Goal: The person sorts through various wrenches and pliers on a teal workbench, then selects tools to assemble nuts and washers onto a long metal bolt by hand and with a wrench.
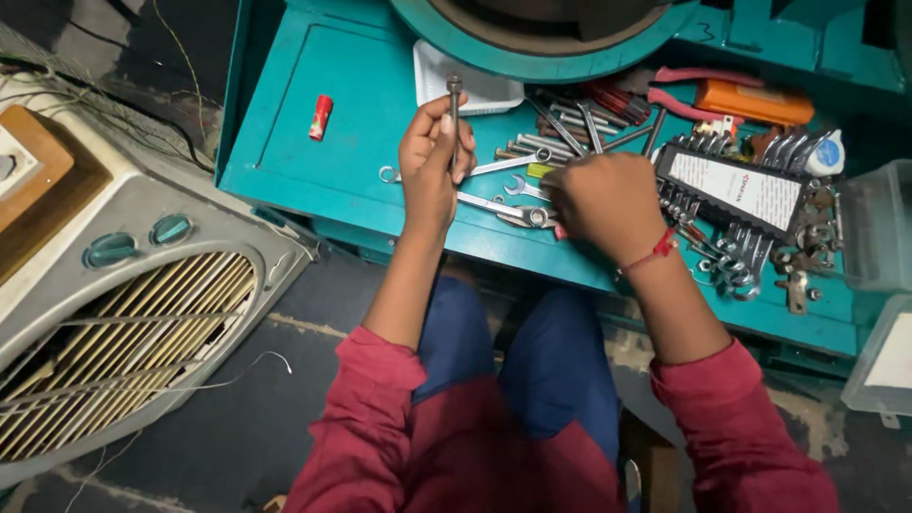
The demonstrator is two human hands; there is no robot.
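A grey cooler (123, 313) stands at far left, beside the teal bench (313, 161), where a red tube (321, 117) lies alone. The left hand (429, 161) is raised, forearm angled up from the lap, fingers clenched around a long bolt (454, 119) held upright. The right hand (603, 204) rests knuckles-up among loose wrenches (518, 166); its grip cannot be told. Further right sits a wrench rack (741, 190).
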